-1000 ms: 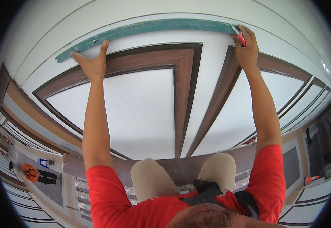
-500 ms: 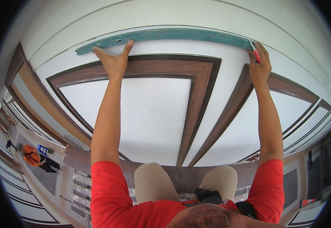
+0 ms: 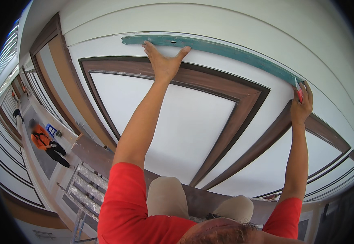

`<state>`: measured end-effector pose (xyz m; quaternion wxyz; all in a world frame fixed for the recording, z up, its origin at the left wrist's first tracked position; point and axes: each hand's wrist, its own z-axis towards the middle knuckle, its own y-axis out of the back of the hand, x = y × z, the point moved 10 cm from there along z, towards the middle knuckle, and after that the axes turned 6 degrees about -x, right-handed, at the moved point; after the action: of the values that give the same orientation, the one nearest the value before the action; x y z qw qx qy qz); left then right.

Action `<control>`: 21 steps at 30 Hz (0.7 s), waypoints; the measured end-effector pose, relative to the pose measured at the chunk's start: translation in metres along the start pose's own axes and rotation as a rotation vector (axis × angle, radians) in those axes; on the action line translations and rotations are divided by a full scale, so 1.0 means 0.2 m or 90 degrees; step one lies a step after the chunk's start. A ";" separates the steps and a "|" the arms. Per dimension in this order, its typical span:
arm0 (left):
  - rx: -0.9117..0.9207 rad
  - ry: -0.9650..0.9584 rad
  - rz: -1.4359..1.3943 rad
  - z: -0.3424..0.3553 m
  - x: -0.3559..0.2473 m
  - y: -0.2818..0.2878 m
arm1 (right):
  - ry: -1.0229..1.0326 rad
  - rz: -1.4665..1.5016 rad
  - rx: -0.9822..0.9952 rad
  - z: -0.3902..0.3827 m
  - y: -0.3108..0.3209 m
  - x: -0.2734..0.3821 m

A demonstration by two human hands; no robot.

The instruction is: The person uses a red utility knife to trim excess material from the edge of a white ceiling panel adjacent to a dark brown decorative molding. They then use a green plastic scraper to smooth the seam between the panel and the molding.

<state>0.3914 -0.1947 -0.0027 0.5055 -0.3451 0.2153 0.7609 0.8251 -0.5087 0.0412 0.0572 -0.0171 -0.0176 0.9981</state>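
Observation:
A long green straightedge [image 3: 229, 52] lies against the white wall, along the seam below the upper boards. My left hand [image 3: 164, 65] is spread wide beneath its left part, fingertips and thumb pressing on its lower edge. At the far right end, my right hand [image 3: 301, 106] is closed around a red utility knife [image 3: 299, 93]. The knife's pale blade points up at the end of the straightedge. Part of the knife's handle is hidden by the fingers. Under the straightedge runs a brown framed moulding [image 3: 246, 95] around a white panel [image 3: 160, 118].
To the left stands a brown door frame [image 3: 61, 77]. Below, a paint-spattered slatted platform [image 3: 88, 187] sits beside a brown ledge [image 3: 93, 156]. Lower down in the corridor are a person in an orange top [image 3: 41, 138] and a blue step stool [image 3: 51, 130].
The view has turned left, so the wall, straightedge and both hands appear farther right and tilted. Both hands keep their places on the straightedge and knife.

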 end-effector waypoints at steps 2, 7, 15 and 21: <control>-0.002 0.009 -0.012 0.00 0.00 0.00 | 0.008 -0.005 -0.003 0.01 0.00 0.00; -0.001 0.007 0.000 0.00 -0.01 0.00 | 0.023 -0.009 -0.006 0.00 0.00 0.02; 0.007 0.000 0.035 0.01 -0.02 -0.01 | 0.036 -0.002 -0.003 0.00 0.00 0.02; 0.007 0.002 0.038 0.02 -0.01 -0.02 | 0.044 -0.008 -0.004 0.00 -0.02 0.01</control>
<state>0.3938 -0.1918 0.0004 0.4844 -0.3370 0.2301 0.7738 0.8234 -0.5045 0.0412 0.0638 -0.0516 -0.0193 0.9964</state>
